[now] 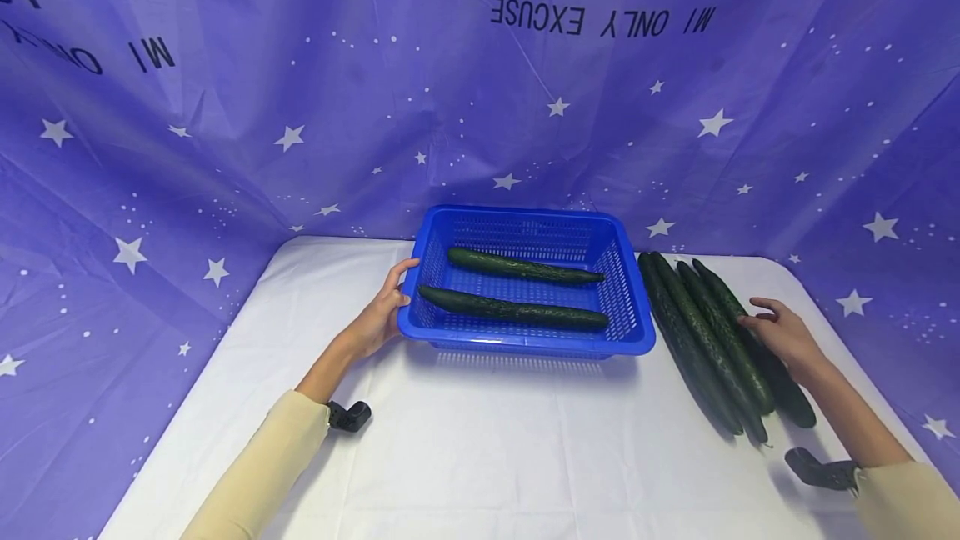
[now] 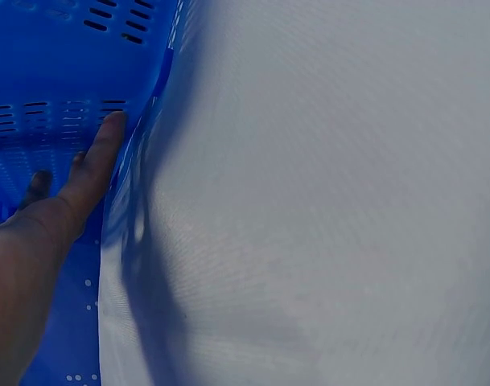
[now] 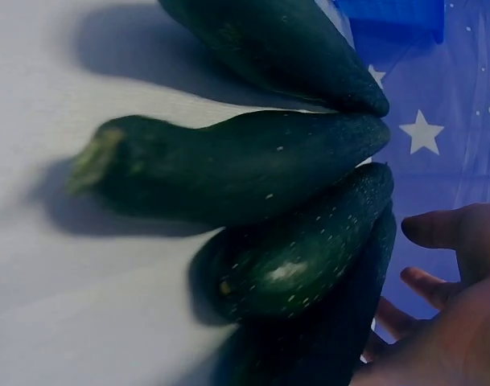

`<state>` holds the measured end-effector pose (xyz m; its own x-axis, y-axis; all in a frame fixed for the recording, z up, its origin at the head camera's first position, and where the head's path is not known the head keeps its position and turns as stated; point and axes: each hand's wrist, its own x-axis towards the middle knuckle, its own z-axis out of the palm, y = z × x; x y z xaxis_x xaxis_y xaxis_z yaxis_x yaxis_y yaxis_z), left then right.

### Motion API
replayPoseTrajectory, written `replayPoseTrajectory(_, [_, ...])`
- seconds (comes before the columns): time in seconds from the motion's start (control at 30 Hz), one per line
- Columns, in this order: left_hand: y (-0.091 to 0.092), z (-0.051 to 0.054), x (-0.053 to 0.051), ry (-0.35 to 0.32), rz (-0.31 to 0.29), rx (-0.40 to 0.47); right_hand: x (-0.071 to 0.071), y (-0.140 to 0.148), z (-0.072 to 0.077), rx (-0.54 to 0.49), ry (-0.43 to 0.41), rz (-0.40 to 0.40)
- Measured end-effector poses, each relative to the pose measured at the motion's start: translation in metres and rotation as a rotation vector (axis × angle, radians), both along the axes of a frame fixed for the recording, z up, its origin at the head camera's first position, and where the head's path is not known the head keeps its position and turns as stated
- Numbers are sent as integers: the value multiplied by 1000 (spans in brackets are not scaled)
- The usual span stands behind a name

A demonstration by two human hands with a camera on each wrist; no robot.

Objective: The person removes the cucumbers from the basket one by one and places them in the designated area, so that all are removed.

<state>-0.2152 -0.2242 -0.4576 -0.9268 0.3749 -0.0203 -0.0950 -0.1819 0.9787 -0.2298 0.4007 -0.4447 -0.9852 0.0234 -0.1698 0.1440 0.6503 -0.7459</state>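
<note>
My left hand (image 1: 378, 315) touches the left side of a blue plastic basket (image 1: 525, 342) with its fingers spread. In the left wrist view, its extended fingers lie against the basket's slotted wall (image 2: 132, 72). Inside the basket are two dark green cucumbers, a rear one (image 1: 525, 267) and a front one (image 1: 517, 309), lying lengthwise. My right hand (image 1: 783, 336) hovers at the right edge of a row of several cucumbers (image 1: 701, 340), thumb and fingers parted. In the right wrist view, these fingers are beside the outermost cucumber (image 3: 309, 338); contact is unclear.
A white cloth (image 1: 487, 440) covers the table. The purple star-print curtain (image 1: 360, 107) rises behind it and along both sides. Each wrist carries a black camera mount, a left one (image 1: 349, 416) and a right one (image 1: 817, 470).
</note>
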Motion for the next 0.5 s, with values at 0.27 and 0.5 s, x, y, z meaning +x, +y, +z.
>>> replayPoseTrajectory(0.27, [-1,-2,-1,8,-3,-10,-10,-29,19,86,174,1])
replayPoseTrajectory(0.5, [-1,-2,-1,-3,3,-8,-14,-74,43,15,329,117])
